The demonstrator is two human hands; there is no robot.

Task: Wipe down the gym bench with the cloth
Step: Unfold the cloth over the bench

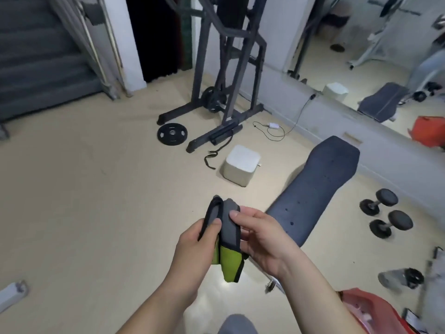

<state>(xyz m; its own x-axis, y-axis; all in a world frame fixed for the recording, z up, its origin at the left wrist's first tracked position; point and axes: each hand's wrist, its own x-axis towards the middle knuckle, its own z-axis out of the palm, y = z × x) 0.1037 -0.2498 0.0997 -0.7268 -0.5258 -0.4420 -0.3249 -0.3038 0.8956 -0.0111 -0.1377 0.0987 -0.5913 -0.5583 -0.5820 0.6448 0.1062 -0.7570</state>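
Left hand and right hand both gripped the folded cloth; the gym bench lay just beyond the right hand, lengthwise away.

We see a folded cloth, dark grey on one face and lime green on the other, edged in black. The padded gym bench is dark blue-grey with small dark dots. Two black rubber dumbbells lie on the cream floor, beside a white foam cube.
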